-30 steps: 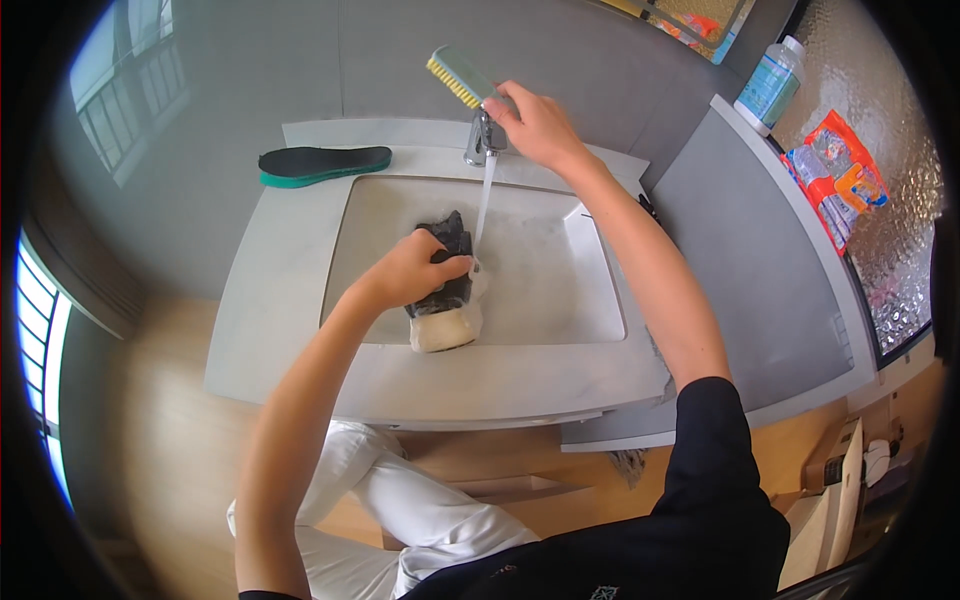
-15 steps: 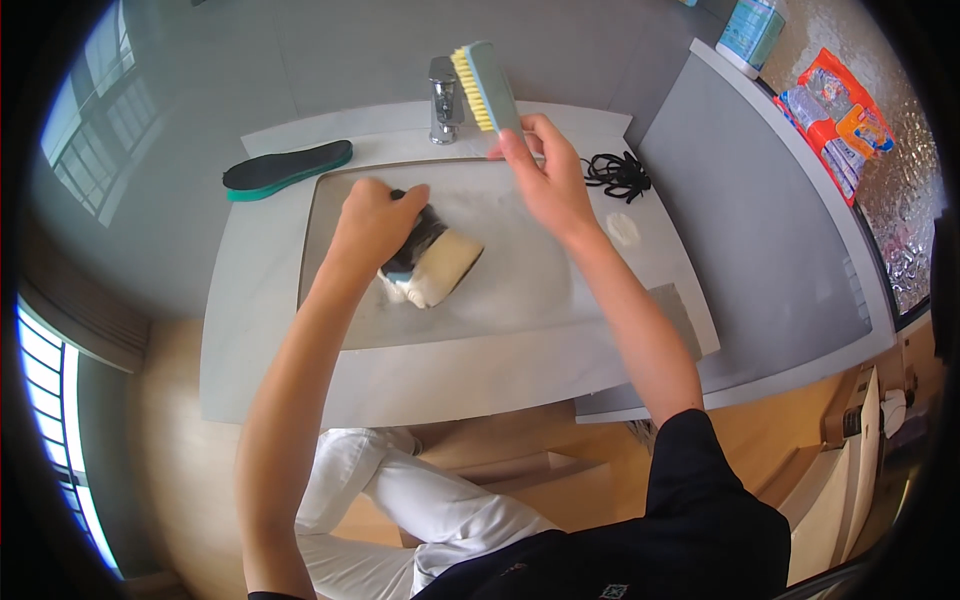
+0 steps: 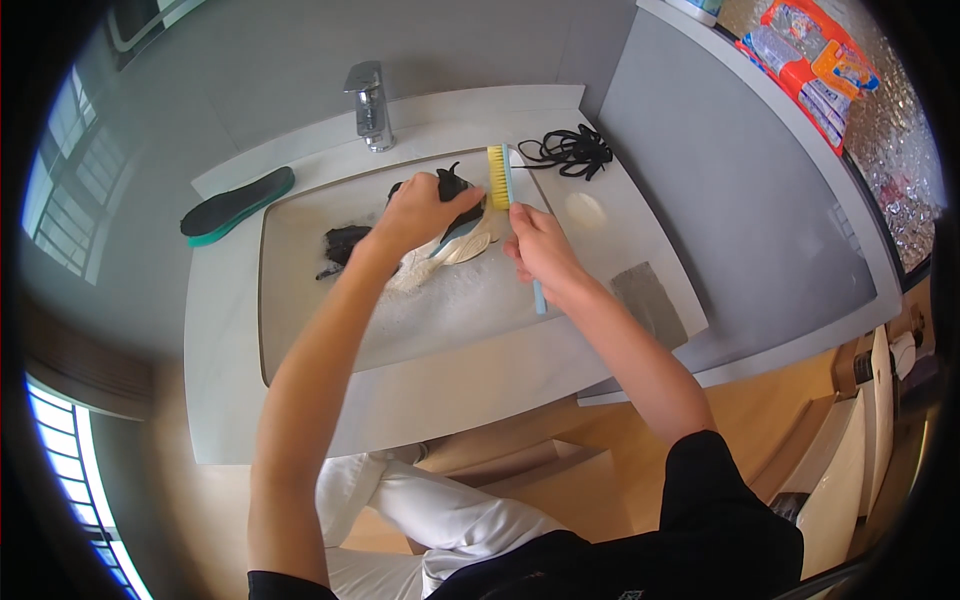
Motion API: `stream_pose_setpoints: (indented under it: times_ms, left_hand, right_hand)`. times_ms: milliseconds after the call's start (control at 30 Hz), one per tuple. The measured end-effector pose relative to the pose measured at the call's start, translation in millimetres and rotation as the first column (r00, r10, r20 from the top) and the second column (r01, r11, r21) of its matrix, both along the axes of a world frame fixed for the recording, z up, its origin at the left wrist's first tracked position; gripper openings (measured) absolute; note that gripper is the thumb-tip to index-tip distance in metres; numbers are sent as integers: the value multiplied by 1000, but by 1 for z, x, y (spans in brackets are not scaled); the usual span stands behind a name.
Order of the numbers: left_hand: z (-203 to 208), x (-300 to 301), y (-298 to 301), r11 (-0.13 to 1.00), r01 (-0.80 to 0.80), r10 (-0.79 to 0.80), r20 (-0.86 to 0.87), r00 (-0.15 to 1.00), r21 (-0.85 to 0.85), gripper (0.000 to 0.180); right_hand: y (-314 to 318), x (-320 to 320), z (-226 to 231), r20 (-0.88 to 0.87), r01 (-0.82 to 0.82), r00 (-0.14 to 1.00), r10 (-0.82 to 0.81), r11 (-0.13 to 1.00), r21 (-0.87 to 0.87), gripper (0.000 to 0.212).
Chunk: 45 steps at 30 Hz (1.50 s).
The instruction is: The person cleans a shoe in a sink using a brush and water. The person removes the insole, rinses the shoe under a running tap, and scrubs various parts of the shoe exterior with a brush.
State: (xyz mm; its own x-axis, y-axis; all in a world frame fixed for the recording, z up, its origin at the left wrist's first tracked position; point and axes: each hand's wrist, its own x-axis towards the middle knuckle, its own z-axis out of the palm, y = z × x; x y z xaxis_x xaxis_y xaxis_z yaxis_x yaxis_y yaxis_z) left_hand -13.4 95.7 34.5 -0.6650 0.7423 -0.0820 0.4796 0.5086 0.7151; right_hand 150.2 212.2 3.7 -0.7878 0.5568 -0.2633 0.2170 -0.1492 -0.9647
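My left hand [image 3: 420,212] is closed round a black shoe with a cream sole [image 3: 468,238], low in the sink [image 3: 290,330]. Part of this shoe is hidden behind the fingers. White foam clings to its lower side. A scrubbing brush [image 3: 504,175] with yellow bristles and a light blue handle is gripped in my right hand [image 3: 545,245]. Its bristles face left, right beside the shoe; whether they touch it I cannot tell. Left of my left hand, another black wet item [image 3: 345,247], perhaps a second shoe, lies in the cloudy water.
A chrome tap [image 3: 370,105] stands behind the sink. On the counter's left lies a black and green insole [image 3: 238,205]. Black laces [image 3: 575,152], a whitish bar [image 3: 586,209] and a grey patch [image 3: 650,303] are on the right. An orange packet [image 3: 810,68] sits on the ledge.
My right hand has brought the brush down from beside the tap to the shoe. The shoe has turned in my left hand. With the view shifted, the other black item now shows.
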Motion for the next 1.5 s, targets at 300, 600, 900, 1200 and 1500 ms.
stream_pose_setpoints:
  times_ms: [300, 600, 900, 1200, 1500]
  left_hand:
    - [-31, -32, -96, 977, 208, -212, -269, 940, -43, 48]
    - [-20, 8, -125, 820, 353, -114, -476, 872, 451, 13]
    - [-22, 20, -143, 723, -230, 199, 123, 972, 651, 29]
    - [-30, -29, -177, 690, -599, 43, 803, 594, 406, 47]
    - [-32, -48, -177, 789, -526, 44, 825, 564, 317, 58]
  right_hand:
    - [-16, -14, 10, -215, -133, 970, 110, 987, -95, 34]
    - [-25, -2, 26, -298, -149, 937, 184, 980, 135, 50]
    - [-34, -8, 35, -320, -223, 865, 387, 867, 445, 48]
    - [-74, -49, 32, -22, -363, 826, 563, 563, 743, 53]
    - [-103, -102, 5, 70, -377, 836, 544, 476, 794, 47]
